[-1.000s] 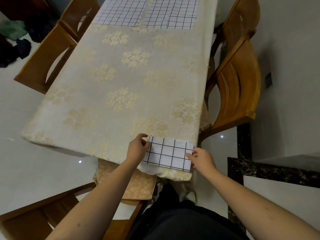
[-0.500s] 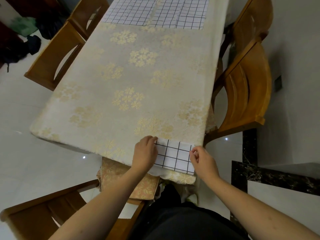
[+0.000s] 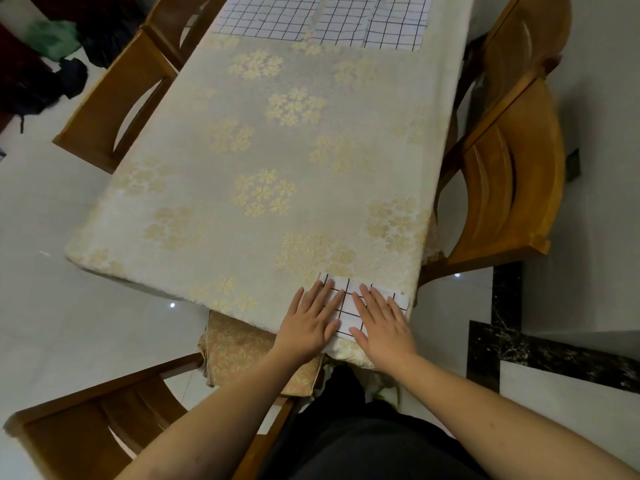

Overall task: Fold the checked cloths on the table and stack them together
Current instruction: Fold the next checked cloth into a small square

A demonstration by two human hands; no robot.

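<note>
A small folded white cloth with a black check (image 3: 349, 299) lies at the near right corner of the table. My left hand (image 3: 310, 320) rests flat on its left half, fingers spread. My right hand (image 3: 381, 322) lies flat on its right half, palm down. Both hands press on the cloth and cover most of it. At the far end of the table lie two more checked cloths, spread flat: one at the left (image 3: 266, 15) and one at the right (image 3: 381, 20), cut off by the top edge.
The table (image 3: 242, 150) wears a cream cloth with gold flowers. Wooden chairs stand at the left (image 3: 114, 109), the right (image 3: 502, 174) and near left (image 3: 86, 427), where a floral cushion (image 3: 239, 351) lies. Dark clothes (image 3: 52, 64) sit on the floor far left.
Both hands let go of the cloth's side edges and now lie flat on top of it. The folded cloth looks narrower than a second ago.
</note>
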